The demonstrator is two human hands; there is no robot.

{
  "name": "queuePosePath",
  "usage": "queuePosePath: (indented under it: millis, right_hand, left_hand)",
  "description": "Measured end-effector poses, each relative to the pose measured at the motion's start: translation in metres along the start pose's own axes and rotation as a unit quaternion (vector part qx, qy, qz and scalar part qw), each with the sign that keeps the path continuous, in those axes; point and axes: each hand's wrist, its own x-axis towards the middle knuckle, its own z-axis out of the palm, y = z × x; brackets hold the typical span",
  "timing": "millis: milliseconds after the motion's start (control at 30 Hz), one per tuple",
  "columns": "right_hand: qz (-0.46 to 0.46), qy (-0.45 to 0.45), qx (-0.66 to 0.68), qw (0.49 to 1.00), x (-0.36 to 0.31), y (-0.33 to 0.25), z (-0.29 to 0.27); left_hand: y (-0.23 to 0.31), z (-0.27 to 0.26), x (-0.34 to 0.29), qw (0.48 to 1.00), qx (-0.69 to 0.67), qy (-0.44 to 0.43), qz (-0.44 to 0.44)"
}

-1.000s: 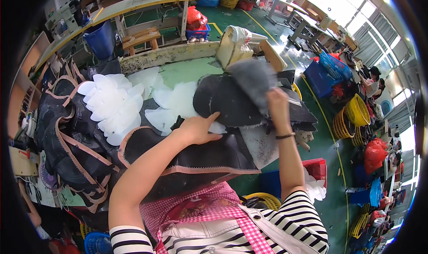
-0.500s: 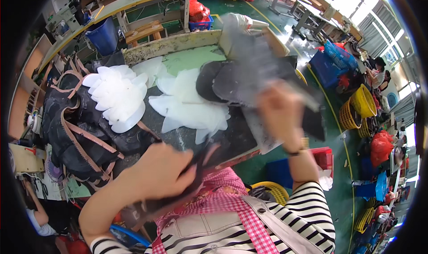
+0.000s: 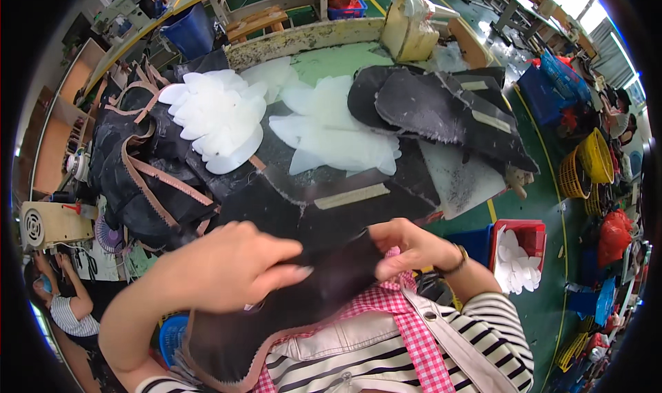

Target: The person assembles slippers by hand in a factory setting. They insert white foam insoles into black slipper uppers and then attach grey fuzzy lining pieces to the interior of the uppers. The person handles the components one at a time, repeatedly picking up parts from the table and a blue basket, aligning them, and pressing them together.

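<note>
A black, sheet-like piece with a pinkish zigzag-cut edge (image 3: 324, 283) stretches between my hands in front of my apron. My left hand (image 3: 238, 265) is closed over it, with thumb and forefinger standing out and the other fingers hidden. The upper right corner is pinched by my right hand (image 3: 407, 247). Beyond, at the table's near edge, lies a black part with a beige strip (image 3: 352, 196); I cannot tell whether it joins the piece I hold. White leaf-shaped sheets are heaped at centre (image 3: 338, 134) and left (image 3: 221, 117).
Black parts with beige strips (image 3: 448, 110) overlap at the table's right. A tangled black pile with pinkish trim (image 3: 145, 165) lies left. At the back stands a yellowish block (image 3: 408, 31). Right of me, a red bin (image 3: 527, 238) contains white sheets. Another person (image 3: 65, 296) works at far left.
My right hand has come from the stack at the table's right to the piece before me and now grips it. A black part with a beige strip now lies at the table's near edge.
</note>
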Motion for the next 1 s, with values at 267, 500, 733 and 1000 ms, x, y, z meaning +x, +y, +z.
queuePosePath:
  millis: [267,500,733,1000]
  right_hand:
    - [0.134,0.238,-0.405,0.872,0.000,0.008,-0.065]
    - [0.192,0.207,-0.429,0.858,0.016,0.013,-0.079]
    - [0.244,0.155,-0.558,0.778,0.030,0.010,-0.075]
    - [-0.024,0.112,-0.622,0.775,0.030,0.013,-0.063]
  left_hand:
    - [-0.056,-0.008,0.159,0.993,0.093,-0.065,0.007]
    - [-0.093,0.023,0.192,0.999,0.014,-0.041,0.022]
    - [-0.090,0.038,0.195,0.998,0.047,0.027,-0.025]
    - [-0.083,0.053,0.184,0.985,0.085,0.149,0.013]
